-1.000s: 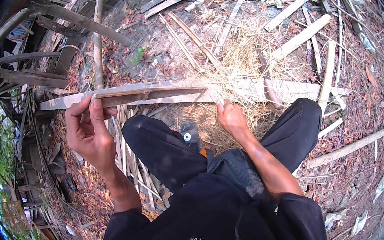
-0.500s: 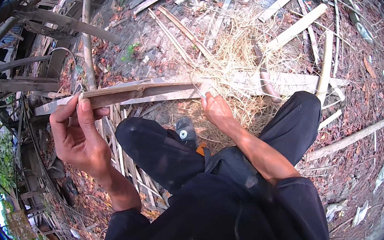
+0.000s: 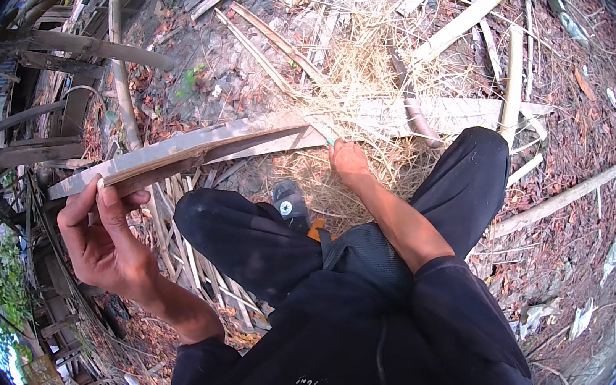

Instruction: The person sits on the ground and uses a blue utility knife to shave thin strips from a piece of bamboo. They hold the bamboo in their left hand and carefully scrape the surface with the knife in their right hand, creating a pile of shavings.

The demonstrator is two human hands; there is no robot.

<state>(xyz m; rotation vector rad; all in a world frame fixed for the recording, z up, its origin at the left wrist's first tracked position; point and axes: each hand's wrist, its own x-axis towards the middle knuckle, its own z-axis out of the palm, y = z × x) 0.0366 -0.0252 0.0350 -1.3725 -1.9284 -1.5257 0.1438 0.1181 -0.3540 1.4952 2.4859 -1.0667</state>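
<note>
My left hand pinches the near-left end of a split bamboo piece between thumb and fingers. The piece slants up to the right, its brown side facing me, over a long pale plank. At the bamboo's far end, my right hand is closed around a slim tool, probably a knife; a teal bit shows by the fingers, and most of it is hidden. Beyond that hand lies a heap of straw-coloured shavings. A dark curved tool with a brown handle rests across the shavings and plank.
My bent legs frame the work, with a dark shoe between them. Thin strips lie beside my left knee. Bamboo lengths lie beyond the shavings. A stack of poles and boards stands at left; a long branch lies at right.
My left hand and its end of the bamboo have shifted left and slightly down. The bamboo's brown side looks narrower. The whole view has also shifted slightly.
</note>
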